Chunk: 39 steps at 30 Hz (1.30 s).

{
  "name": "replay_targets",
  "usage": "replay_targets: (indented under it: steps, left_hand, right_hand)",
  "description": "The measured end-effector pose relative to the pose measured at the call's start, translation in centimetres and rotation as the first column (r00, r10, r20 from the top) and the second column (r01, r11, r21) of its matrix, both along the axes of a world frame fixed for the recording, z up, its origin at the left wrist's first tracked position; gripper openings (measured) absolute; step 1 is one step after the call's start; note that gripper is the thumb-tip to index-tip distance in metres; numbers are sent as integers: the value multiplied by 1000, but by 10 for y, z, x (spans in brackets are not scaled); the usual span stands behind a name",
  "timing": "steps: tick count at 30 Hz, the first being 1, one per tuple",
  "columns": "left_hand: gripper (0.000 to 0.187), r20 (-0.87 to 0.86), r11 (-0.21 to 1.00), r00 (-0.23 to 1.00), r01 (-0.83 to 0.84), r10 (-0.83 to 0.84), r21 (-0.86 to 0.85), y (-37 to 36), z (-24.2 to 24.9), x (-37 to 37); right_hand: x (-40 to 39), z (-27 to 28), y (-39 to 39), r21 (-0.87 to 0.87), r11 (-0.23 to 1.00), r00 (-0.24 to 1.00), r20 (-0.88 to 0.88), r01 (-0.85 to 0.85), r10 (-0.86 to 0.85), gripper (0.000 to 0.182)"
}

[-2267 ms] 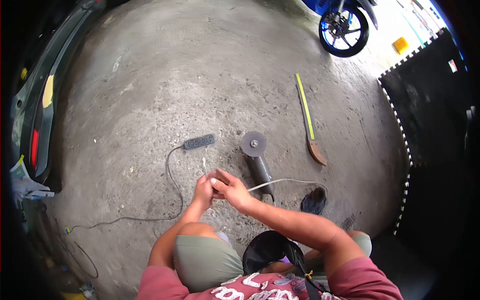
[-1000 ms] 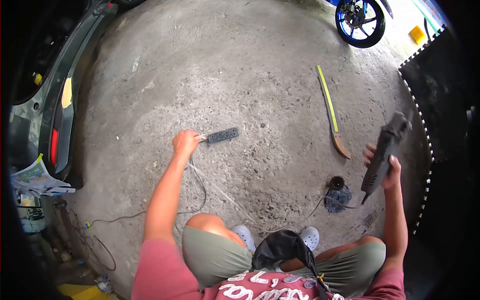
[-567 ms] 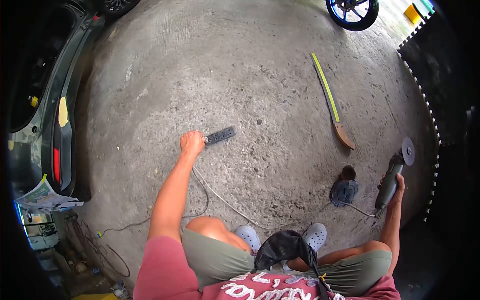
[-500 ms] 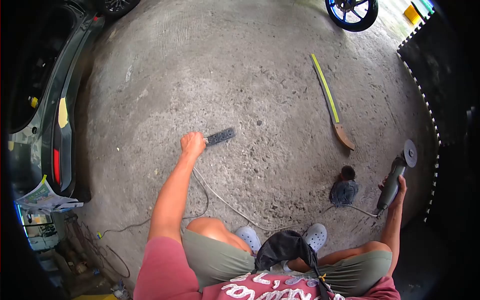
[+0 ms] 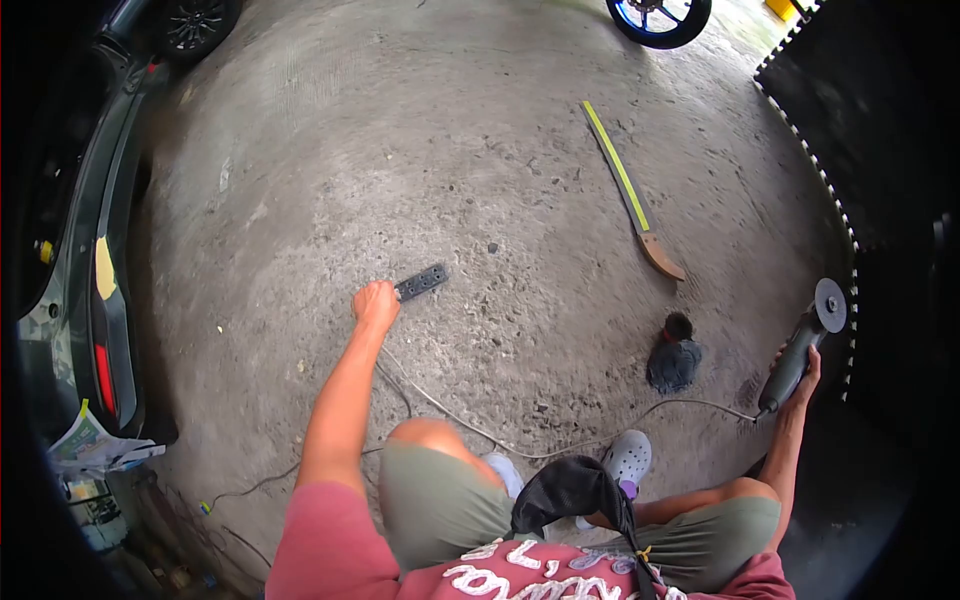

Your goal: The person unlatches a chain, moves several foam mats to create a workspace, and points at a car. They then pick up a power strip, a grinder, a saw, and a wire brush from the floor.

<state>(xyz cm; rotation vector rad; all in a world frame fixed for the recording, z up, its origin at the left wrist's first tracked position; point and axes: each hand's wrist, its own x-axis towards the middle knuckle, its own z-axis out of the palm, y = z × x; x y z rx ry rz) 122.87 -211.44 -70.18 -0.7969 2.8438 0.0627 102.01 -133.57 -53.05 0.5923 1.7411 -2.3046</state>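
Grey grinder (image 5: 803, 350) gripped in right hand (image 5: 806, 372) fingers.

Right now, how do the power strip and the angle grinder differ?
The power strip lies flat on the concrete floor, its near end at the closed left hand; the angle grinder is gripped in the right hand, disc end pointing away. The power strip is a flat bar with sockets; the angle grinder is a round body with a disc. Both are dark and trail a cord.
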Motion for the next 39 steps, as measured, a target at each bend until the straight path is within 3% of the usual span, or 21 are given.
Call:
replay_targets:
  steps: [2,6,8,9,11,13,15,16,19,20,21,25,29,35,39]
  left_hand:
    - [16,16,1000,1000,19,-19,6,-3,-6,-6]
    - [25,214,999,976,49,-51,14,-13,-1,-26]
    - [42,237,967,959,197,-156,-162,12,61,-53]
    - [42,214,956,954,245,-209,-160,23,70,-78]
    - [55,-50,931,931,359,-362,-60,46,88,-122]
    - [51,-75,886,897,443,-436,139,99,112,-169]
    - [55,-86,805,858,505,-506,310,154,102,-203]
    - [57,-92,751,848,508,-522,422,186,92,-216]
    - [69,-40,703,826,502,-562,503,282,56,-224]
    - [76,-75,682,877,420,-474,598,312,33,-221]
    - [84,-100,642,920,338,-378,688,342,14,-217]
    - [105,-97,585,961,237,-260,776,450,-8,-184]
    - [106,-115,580,974,209,-194,788,500,-28,-180]
    - [100,-154,616,973,228,-171,754,529,-26,-192]
    - [90,-203,608,968,249,-145,754,531,-33,-198]
  right_hand:
    - [9,14,4,-28,999,999,-11,35,-35,50]
    - [24,52,19,51,982,981,-75,184,-180,43]
    - [35,88,24,19,981,972,-141,191,-186,41]
    - [40,113,18,36,981,955,-235,193,-179,42]
    - [53,157,18,14,985,919,-362,171,-154,45]
    - [70,193,6,-24,986,899,-408,163,-158,48]
    - [81,225,-29,-264,937,875,-367,227,-316,53]
    - [83,218,-22,-299,943,867,-421,143,-265,57]
    - [93,175,9,-242,970,872,-466,38,-150,55]
    - [95,159,6,-177,958,883,-378,227,-279,52]
    - [95,141,9,-173,956,882,-376,236,-285,52]
    - [96,76,36,-216,905,883,-225,367,-412,51]
    - [125,46,81,-243,840,855,-69,485,-514,50]
    - [163,50,117,-138,799,787,-142,585,-601,51]
    - [170,47,121,-183,780,770,-139,598,-623,48]
